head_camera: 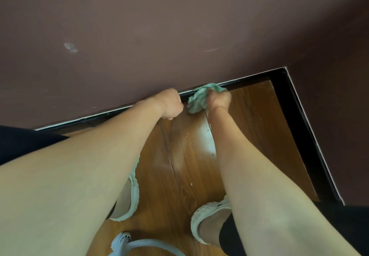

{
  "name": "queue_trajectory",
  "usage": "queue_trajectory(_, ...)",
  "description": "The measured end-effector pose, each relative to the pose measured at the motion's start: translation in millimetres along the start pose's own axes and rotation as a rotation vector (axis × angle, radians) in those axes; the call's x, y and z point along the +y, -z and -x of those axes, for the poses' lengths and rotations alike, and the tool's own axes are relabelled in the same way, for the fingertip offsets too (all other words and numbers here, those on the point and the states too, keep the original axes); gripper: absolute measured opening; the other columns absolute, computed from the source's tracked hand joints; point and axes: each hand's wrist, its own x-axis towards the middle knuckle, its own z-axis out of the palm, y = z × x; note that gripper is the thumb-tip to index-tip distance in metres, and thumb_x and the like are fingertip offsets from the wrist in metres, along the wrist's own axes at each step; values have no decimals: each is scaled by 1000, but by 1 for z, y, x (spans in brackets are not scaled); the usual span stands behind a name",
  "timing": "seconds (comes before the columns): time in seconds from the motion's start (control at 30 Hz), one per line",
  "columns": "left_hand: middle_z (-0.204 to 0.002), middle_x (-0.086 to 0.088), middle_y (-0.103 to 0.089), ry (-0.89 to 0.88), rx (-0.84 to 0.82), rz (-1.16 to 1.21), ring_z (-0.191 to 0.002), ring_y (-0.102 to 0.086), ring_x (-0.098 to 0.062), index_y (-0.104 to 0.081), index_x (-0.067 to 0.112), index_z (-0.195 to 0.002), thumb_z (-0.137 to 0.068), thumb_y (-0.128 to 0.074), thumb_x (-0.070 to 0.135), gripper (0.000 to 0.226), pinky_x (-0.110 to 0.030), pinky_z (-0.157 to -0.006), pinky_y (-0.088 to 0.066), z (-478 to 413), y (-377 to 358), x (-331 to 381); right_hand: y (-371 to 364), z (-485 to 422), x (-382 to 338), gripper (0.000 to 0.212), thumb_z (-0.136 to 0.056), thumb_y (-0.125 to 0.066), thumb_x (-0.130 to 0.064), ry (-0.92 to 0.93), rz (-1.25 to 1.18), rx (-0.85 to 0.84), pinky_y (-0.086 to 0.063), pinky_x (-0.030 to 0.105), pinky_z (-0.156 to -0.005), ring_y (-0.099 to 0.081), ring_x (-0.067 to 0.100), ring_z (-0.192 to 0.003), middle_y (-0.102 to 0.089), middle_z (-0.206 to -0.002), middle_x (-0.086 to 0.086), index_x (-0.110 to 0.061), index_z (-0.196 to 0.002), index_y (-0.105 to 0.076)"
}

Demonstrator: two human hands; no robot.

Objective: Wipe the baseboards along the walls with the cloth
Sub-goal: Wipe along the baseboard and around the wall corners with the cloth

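The right hand (219, 101) has its fingers curled tightly round a crumpled pale-green terry cloth (196, 101). It presses the bunched cloth against the glossy black baseboard with a thin white top edge (249, 81), at the foot of the dull brown painted wall (179, 36). Part of the cloth spills out of the grip toward the left hand (170, 104). That hand sits just beside the cloth, drawn into a fist against the same baseboard, with nothing seen in it. Beyond the grip, to its right, the baseboard meets a corner and turns back along the side wall. Below the grip lies the orange-brown wooden plank floor (255, 120). Nearer the person, well back from the grip, are two pale moulded clogs (205, 213) and a white curved plastic piece (127, 239).
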Motion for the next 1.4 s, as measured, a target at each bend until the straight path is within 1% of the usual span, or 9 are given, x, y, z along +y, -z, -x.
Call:
queue_trajectory(0.17,-89,-14,-77,-34,15,33,-90,-75,-34,-71,1,-95,-92,-47,12,27,-44,-84,-62,-2,-1,15,-8,15,-3,49,-95,-61,-7,-13,-163,-138,-47,30,-101,-60,26,-115,-57,-132,14,-8,-139,-41)
queue_trajectory(0.33,-89,-15,-77,-35,4,-9,-90,-75,-34,-69,4,-90,-91,-43,12,27,-45,-83,-62,0,-5,20,-9,34,13,62,-92,-63,-6,52,22,-288,-46,30,-102,-59,19,-111,-60,-125,4,-7,-148,-38)
queue_trajectory(0.5,-92,-9,-77,12,-62,-19,-90,-75,-28,-69,6,-99,-93,-48,14,24,-40,-83,-62,-3,-8,13,4,11,-1,56,-88,-67,-3,3,-162,-64,-46,40,-106,-60,31,-120,-61,-131,16,-7,-140,-48)
queue_trajectory(0.6,-93,-6,-76,18,-51,17,-88,-75,-21,-67,8,-103,-97,-48,16,21,-34,-79,-61,-5,-6,11,7,7,0,67,-89,-68,-3,-8,-198,-23,-43,39,-110,-55,31,-125,-53,-140,15,-12,-148,-39)
queue_trajectory(0.8,-95,-11,-76,-9,-41,9,-90,-75,-25,-69,7,-96,-95,-46,12,23,-36,-79,-61,-6,-9,21,-5,34,9,24,-85,-67,0,38,-68,-320,-55,39,-93,-68,28,-100,-68,-101,6,-14,-102,-61)
queue_trajectory(1.0,-97,-9,-77,-20,-70,-13,-91,-75,-23,-69,6,-102,-97,-46,13,24,-35,-79,-61,-9,-12,29,15,9,-1,63,-82,-72,-3,3,-136,-202,-55,43,-94,-65,28,-105,-62,-118,9,-12,-136,-42)
queue_trajectory(1.13,-96,-8,-77,-27,-73,-20,-90,-75,-22,-70,7,-102,-98,-47,14,25,-36,-80,-61,-14,-14,36,25,-4,-2,95,-78,-71,-8,-54,-181,-144,-45,48,-106,-52,32,-127,-41,-149,10,-22,-155,-17)
queue_trajectory(1.3,-91,-11,-78,-28,-98,-89,-88,-76,-30,-70,2,-95,-91,-44,12,28,-41,-81,-63,-18,-22,43,7,16,10,86,-82,-63,-12,-59,-112,-268,-53,48,-97,-62,29,-113,-59,-131,9,-23,-155,-20)
queue_trajectory(1.4,-88,-10,-78,-21,-110,-127,-88,-76,-31,-71,2,-92,-88,-44,11,28,-44,-80,-63,-18,-23,43,2,14,11,51,-84,-60,-6,-24,-100,-317,-58,47,-89,-68,26,-98,-68,-106,7,-15,-132,-47)
